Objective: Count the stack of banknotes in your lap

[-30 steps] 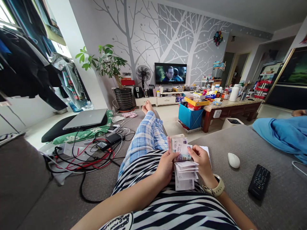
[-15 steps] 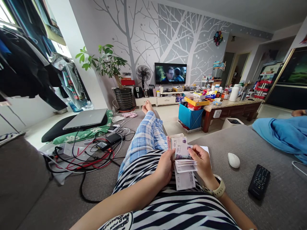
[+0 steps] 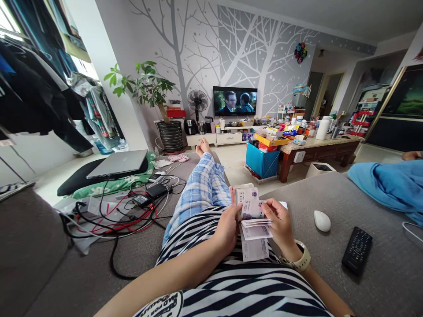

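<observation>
A stack of purple-grey banknotes is held upright over my lap, with pinkish notes behind it at the left. My left hand is closed round the stack's left side, the thumb on its front. At the right edge, my right hand pinches a note between thumb and fingers. Several folded notes fan out below the thumbs, and their lower ends hang down over my striped shirt. Part of a white sheet shows behind my right hand.
A white mouse and a black remote lie on the sofa at the right. Tangled cables and a black adapter are at the left, near a closed laptop. Beyond stand a blue bin and a cluttered table.
The front note has tilted and shifted slightly right with my right fingers. Less of the white sheet shows behind my right hand. My left hand has barely moved.
</observation>
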A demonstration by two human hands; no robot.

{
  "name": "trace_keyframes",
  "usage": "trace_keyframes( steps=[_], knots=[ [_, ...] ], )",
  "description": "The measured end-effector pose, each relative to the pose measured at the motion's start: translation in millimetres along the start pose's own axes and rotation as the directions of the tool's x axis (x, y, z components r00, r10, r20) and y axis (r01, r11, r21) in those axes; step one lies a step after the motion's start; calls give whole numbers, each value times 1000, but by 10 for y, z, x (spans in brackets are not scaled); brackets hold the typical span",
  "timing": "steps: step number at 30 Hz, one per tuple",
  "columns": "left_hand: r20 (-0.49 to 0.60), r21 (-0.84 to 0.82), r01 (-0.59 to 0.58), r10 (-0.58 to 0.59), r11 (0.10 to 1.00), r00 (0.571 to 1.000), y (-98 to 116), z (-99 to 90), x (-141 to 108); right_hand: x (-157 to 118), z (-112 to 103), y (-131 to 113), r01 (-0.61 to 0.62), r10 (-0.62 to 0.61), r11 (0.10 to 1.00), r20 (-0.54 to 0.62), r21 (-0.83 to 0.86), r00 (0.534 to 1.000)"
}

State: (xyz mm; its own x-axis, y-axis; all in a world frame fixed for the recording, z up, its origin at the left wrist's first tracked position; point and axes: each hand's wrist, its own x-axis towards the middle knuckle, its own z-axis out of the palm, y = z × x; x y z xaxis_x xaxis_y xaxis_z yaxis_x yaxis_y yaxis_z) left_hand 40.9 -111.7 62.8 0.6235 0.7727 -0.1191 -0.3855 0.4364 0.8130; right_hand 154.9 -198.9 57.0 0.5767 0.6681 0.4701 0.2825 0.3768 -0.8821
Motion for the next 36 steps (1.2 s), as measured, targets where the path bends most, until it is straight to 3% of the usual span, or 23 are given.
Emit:
trace_keyframes(
  steps=[15,25,32,36],
  knots=[
    [33,-10,-13,14,1000,999,-9,-11,7,-17,-15,-31,32,-32,999,8,-30,999],
    [-4,13,-19,19,1000,1000,-33,-25,16,-26,-18,-10,36,-36,999,21,-8,999],
    [-13,-6,-15,15,1000,1000,-25,-13,3,-27,-19,14,57,-59,997,26,56,998],
    [-28,-53,-10,9,999,1000,-19,16,-20,-33,-25,29,59,-69,992,89,108,994]
  ],
)
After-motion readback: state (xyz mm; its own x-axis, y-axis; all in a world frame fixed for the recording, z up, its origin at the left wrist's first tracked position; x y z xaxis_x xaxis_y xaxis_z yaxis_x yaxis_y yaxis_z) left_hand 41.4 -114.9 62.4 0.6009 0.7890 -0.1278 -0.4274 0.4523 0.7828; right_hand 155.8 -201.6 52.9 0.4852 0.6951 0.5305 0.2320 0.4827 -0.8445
